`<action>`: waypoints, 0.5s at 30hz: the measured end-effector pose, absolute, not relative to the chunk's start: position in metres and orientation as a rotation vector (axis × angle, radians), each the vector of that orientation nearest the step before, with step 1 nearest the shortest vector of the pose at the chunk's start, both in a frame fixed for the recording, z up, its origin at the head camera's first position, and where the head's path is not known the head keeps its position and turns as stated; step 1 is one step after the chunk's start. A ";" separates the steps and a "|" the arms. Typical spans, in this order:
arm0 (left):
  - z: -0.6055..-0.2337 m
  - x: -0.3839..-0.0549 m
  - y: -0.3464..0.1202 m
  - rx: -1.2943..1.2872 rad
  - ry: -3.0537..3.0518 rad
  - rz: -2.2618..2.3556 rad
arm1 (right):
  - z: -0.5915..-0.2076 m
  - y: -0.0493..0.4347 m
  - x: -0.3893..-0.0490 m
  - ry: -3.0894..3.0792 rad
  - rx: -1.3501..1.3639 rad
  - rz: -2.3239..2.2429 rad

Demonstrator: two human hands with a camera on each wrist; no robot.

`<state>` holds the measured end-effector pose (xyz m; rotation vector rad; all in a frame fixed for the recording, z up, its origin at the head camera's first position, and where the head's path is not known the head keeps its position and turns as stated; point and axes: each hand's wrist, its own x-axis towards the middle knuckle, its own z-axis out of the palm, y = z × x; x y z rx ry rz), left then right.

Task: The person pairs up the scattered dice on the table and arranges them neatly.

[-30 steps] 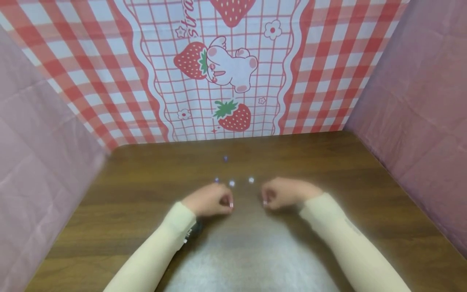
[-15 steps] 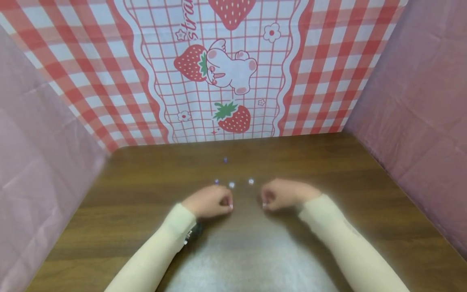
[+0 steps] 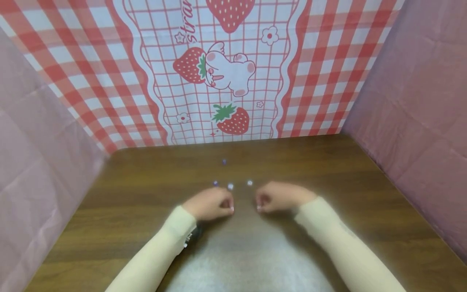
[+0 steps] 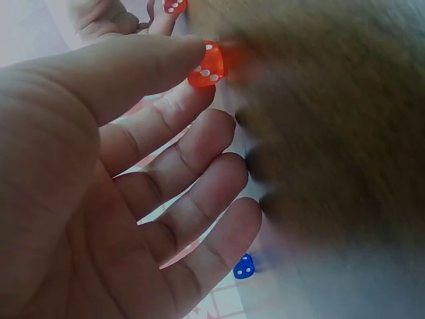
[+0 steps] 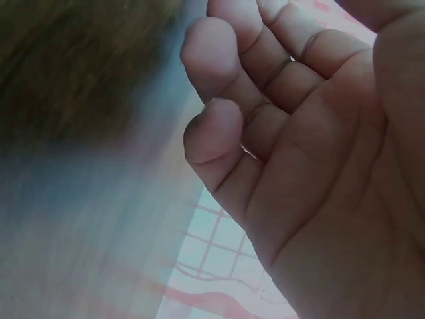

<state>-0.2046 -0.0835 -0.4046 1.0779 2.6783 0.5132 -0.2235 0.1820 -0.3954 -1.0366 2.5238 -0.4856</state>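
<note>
My left hand point(image 3: 211, 203) pinches a red see-through die point(image 4: 208, 65) with white pips between thumb and index finger, low over the wooden table. Its other fingers fan out with their tips right at the tabletop. A short gap to the right, my right hand point(image 3: 282, 197) pinches another red die point(image 4: 174, 6), which shows at the top of the left wrist view. In the right wrist view that die is out of frame; only the palm and curved fingers point(image 5: 212, 129) appear. Beyond the left hand lie a blue die point(image 3: 216, 183) and a whitish die point(image 3: 230, 186).
Another whitish die point(image 3: 249, 183) lies beyond the gap between the hands. Farther back sits a second small blue die point(image 3: 224, 162). A strawberry-print cloth point(image 3: 233, 81) hangs behind the table point(image 3: 146, 170), with pink cloth point(image 3: 412, 121) at both sides.
My right hand has shifted slightly left, narrowing the gap to the left hand. The left hand stays nearly in place, and both keep their dice. The head view has tilted slightly.
</note>
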 end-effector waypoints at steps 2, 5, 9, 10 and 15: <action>-0.405 -0.204 -0.084 1.080 2.677 0.516 | -0.397 0.182 -0.224 2.523 -1.035 -0.485; -0.404 -0.204 -0.084 1.086 2.669 0.532 | -0.397 0.183 -0.225 2.520 -1.019 -0.483; -0.403 -0.204 -0.084 1.085 2.659 0.550 | -0.397 0.183 -0.225 2.525 -1.006 -0.472; -0.403 -0.204 -0.084 1.085 2.657 0.553 | -0.397 0.183 -0.225 2.527 -1.005 -0.470; -0.404 -0.205 -0.084 1.083 2.659 0.550 | -0.397 0.182 -0.225 2.541 -1.011 -0.451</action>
